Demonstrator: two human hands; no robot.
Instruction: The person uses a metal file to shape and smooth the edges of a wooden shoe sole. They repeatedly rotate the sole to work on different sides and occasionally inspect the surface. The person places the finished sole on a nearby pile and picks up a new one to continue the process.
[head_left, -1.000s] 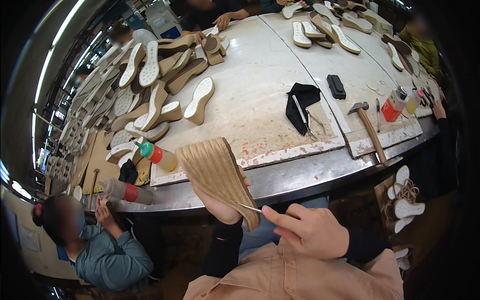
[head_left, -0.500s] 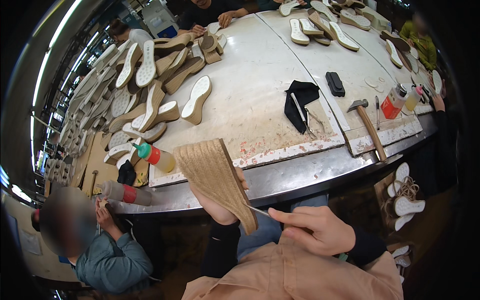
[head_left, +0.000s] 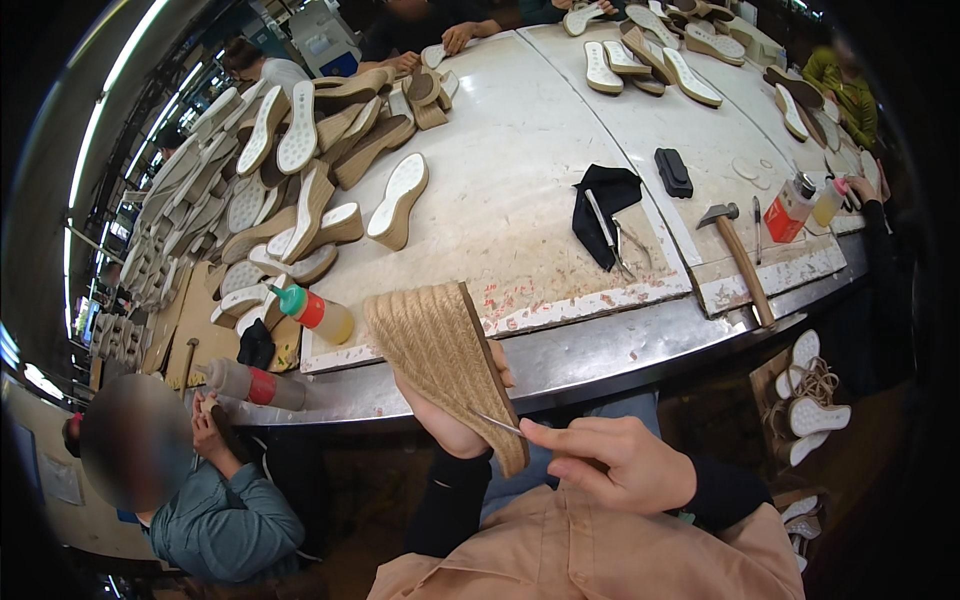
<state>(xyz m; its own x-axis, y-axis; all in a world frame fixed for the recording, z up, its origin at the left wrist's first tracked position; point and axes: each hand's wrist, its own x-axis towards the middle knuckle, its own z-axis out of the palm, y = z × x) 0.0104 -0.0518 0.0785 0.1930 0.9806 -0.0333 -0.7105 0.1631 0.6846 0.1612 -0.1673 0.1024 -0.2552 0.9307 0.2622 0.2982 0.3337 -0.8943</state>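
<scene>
I see a long pale worn bench (head_left: 520, 200) with a metal front edge. On it lies a wooden-handled hammer (head_left: 742, 262), near a crumpled black cloth (head_left: 603, 195) with thin metal tools across it and a small black rectangular block (head_left: 673, 172). A heap of white-bottomed wedge shoe soles (head_left: 290, 170) covers the left end. A clear squeeze bottle with a red and green cap (head_left: 315, 312) lies near the front edge. A seated person in a teal jacket (head_left: 215, 520) is lower left.

Hammer (head_left: 741, 260) right of cloth (head_left: 603, 196) — on table (head_left: 500, 200)
</scene>
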